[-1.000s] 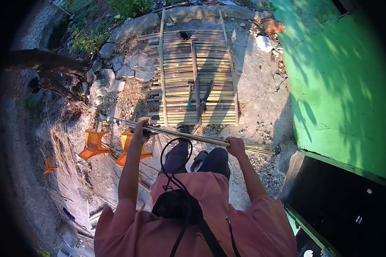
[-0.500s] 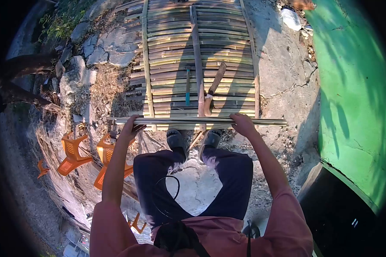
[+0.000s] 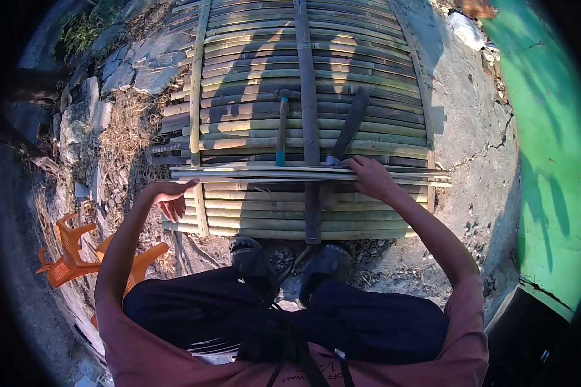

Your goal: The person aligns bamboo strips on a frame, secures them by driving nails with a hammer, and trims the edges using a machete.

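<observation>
The right hand (image 3: 373,179) is clasping thin strips (image 3: 258,172), seemingly keeping them bundled over the bamboo slats (image 3: 258,215), while the left hand (image 3: 172,196) is hanging open nearby.

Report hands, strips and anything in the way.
Right hand gripping long strips; left hand open near their left end. Strips across slatted panel. Machete handle passes beneath strips, hammer close by.

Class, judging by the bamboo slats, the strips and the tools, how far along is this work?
Apparently done: the slats lie in rows, crossed by three poles. In hand: the right hand grips strips over the near end; the left hand is open by their left end. Probably left: settling and fixing the strips; hammer and machete lie on the slats.
</observation>
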`<state>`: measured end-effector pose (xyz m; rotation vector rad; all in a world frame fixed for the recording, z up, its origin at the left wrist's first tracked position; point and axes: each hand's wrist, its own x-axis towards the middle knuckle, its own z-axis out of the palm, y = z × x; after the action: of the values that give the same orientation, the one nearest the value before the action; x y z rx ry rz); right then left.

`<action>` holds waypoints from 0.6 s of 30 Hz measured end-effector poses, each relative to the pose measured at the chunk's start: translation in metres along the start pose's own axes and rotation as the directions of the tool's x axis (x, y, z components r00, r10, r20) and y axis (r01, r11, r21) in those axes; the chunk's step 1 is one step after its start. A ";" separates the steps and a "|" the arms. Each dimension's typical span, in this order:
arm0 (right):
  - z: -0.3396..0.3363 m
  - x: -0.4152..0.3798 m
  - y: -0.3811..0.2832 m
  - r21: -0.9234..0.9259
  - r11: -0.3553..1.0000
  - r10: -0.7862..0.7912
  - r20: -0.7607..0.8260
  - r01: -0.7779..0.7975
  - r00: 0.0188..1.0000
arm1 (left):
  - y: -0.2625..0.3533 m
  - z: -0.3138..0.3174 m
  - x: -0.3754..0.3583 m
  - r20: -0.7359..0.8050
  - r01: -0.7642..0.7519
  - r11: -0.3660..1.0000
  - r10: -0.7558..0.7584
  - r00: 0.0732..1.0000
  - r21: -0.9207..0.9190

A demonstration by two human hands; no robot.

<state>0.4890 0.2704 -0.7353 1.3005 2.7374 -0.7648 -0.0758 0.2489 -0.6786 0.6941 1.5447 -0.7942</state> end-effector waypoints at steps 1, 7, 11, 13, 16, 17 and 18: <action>0.000 -0.003 -0.001 -0.024 1.000 0.005 -0.078 -0.007 0.997 | 0.006 0.008 -0.011 -0.050 0.016 0.992 -0.010 0.999 0.126; 0.011 -0.015 -0.011 0.114 0.984 0.149 -0.085 -0.139 0.985 | 0.047 0.054 -0.042 -0.417 -0.365 0.623 0.758 0.502 0.692; 0.029 -0.026 -0.005 -0.030 0.987 0.148 -0.247 -0.160 0.958 | 0.060 0.058 0.000 -0.434 -0.143 0.468 0.875 0.214 0.872; 0.034 -0.018 -0.004 -0.038 0.989 0.127 -0.283 -0.143 0.951 | 0.061 0.053 0.024 -0.410 -0.055 0.450 0.851 0.328 0.891; 0.041 -0.023 -0.005 -0.017 0.985 0.159 -0.306 -0.172 0.939 | 0.054 0.041 0.060 -0.331 -0.083 0.395 0.852 0.404 0.915; 0.033 -0.026 -0.012 0.004 0.979 0.198 -0.272 -0.204 0.942 | 0.053 0.039 0.067 -0.337 -0.106 0.401 0.864 0.374 0.910; 0.029 -0.029 -0.017 0.022 0.969 0.243 -0.237 -0.245 0.941 | 0.054 0.042 0.066 -0.345 -0.124 0.408 0.871 0.351 0.905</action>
<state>0.4893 0.2275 -0.7475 1.7957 2.6656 -0.6116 -0.0153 0.2463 -0.7522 2.4722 1.4354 -0.5160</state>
